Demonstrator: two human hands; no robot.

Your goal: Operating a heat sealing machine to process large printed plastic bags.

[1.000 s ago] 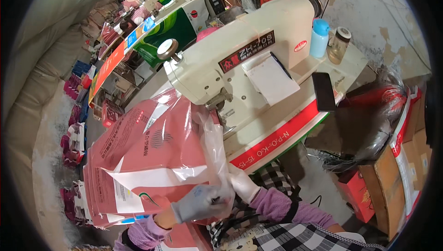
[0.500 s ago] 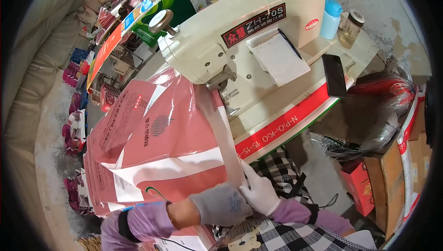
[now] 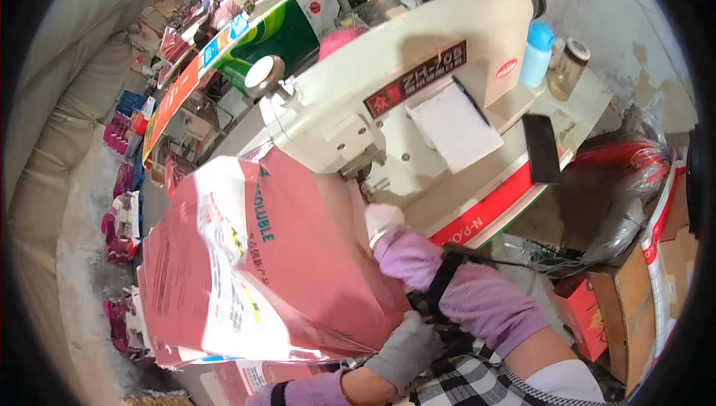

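A large pink woven sack (image 3: pixel 321 257) with white panels lies over the stack at the left, its right edge running up to the needle area of a cream sewing machine (image 3: pixel 313 133). My right hand (image 3: pixel 384 223), in a white glove, is closed at that edge just below the needle; its fingertips are partly hidden. Nearer my body, my left hand (image 3: pixel 409 348) in a grey glove grips the sack's near right corner. The sack's surface bulges and creases between the hands and the machine head.
On the machine bed lie a white notepad (image 3: pixel 456 124) with a pen and a black phone (image 3: pixel 541 148). Behind them stand a blue bottle (image 3: pixel 537 55) and a lidded jar (image 3: pixel 570 70). A red box (image 3: pixel 580 316) and cardboard (image 3: pixel 634 309) sit at the lower right.
My right hand has moved up and away from my left hand to the needle area. My left hand has shifted right and nearer me. The sack's visible printed face now differs.
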